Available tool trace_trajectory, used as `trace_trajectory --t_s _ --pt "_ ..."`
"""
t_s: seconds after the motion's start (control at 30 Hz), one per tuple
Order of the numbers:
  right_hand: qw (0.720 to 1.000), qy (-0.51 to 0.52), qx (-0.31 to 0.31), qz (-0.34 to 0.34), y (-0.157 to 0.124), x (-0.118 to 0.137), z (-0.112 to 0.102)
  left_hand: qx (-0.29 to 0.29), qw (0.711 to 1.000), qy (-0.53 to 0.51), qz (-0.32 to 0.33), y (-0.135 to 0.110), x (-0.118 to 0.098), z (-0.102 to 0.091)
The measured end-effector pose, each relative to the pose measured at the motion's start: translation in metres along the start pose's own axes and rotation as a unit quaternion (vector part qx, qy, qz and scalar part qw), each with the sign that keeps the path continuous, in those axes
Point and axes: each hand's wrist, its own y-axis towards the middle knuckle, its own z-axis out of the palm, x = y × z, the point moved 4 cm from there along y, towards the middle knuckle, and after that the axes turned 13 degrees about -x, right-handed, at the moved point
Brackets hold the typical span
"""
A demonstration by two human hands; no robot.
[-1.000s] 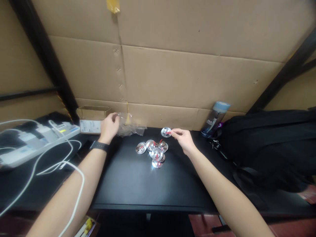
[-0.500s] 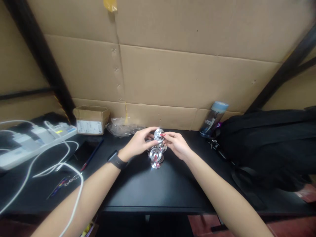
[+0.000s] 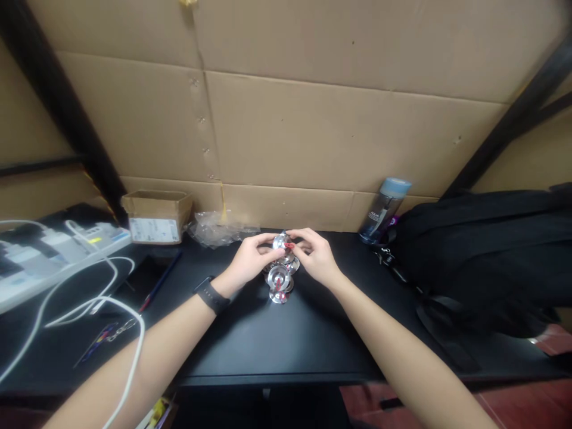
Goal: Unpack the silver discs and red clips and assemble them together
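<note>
A small shiny metal disc (image 3: 280, 241) with a red cord loop (image 3: 289, 245) at its middle, looking like a finger cymbal, is held up between my hands. My left hand (image 3: 250, 260) grips the disc's left edge, thumb in front and fingers behind. From the other side, my right hand (image 3: 319, 257) closes on it, with thumb and fingers at the red loop and the upper right edge. Just below, several more such discs (image 3: 279, 279) with red cords lie overlapping in a pile on the black table (image 3: 286, 348). My hands partly cover the far discs.
Left are a white power strip (image 3: 111, 241) with plugs, loose white cables (image 3: 143, 325), a dark phone-like slab (image 3: 149, 271) and a keychain (image 3: 118, 330). Behind stand a small cardboard box (image 3: 154, 229) and clear plastic wrap (image 3: 217, 228). A blue-capped bottle (image 3: 383, 211) and black backpack (image 3: 482, 262) occupy the right.
My right hand has moved in closer around the disc, its fingers now reaching over the top edge. The view has shifted slightly; the piled discs stay put.
</note>
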Motion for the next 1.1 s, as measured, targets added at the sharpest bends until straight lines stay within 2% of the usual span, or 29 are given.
trace_trajectory --t_s 0.07,0.13,0.27,0.37,0.6,0.8,0.97,1.1 --pt "0.996 -0.043 0.027 -0.076 -0.003 0.009 0.001 -0.016 1.0 -0.009 -0.01 0.0 0.001 0.0" --pt "0.992 -0.059 0.041 -0.106 -0.005 0.013 0.002 -0.024 0.999 -0.026 -0.021 -0.001 0.002 -0.001" --pt "0.994 -0.053 0.009 -0.092 -0.002 0.011 -0.001 0.018 0.996 -0.078 -0.045 -0.001 0.002 0.002" --pt "0.994 -0.065 -0.013 -0.082 0.002 0.009 -0.004 0.039 0.995 -0.078 -0.043 -0.001 0.003 0.004" --pt "0.993 -0.08 -0.02 -0.089 0.002 0.01 -0.005 -0.025 0.999 0.026 -0.005 0.004 0.003 -0.003" --pt "0.995 -0.014 -0.08 -0.052 0.003 0.007 -0.01 -0.06 0.997 0.043 -0.006 0.008 0.004 -0.009" --pt "0.995 -0.074 0.011 -0.063 -0.005 0.007 0.006 -0.045 0.998 0.042 0.004 0.002 0.006 -0.003" --pt "0.993 -0.086 0.016 -0.078 -0.008 0.01 0.009 -0.03 0.999 0.025 0.007 -0.002 0.003 0.002"
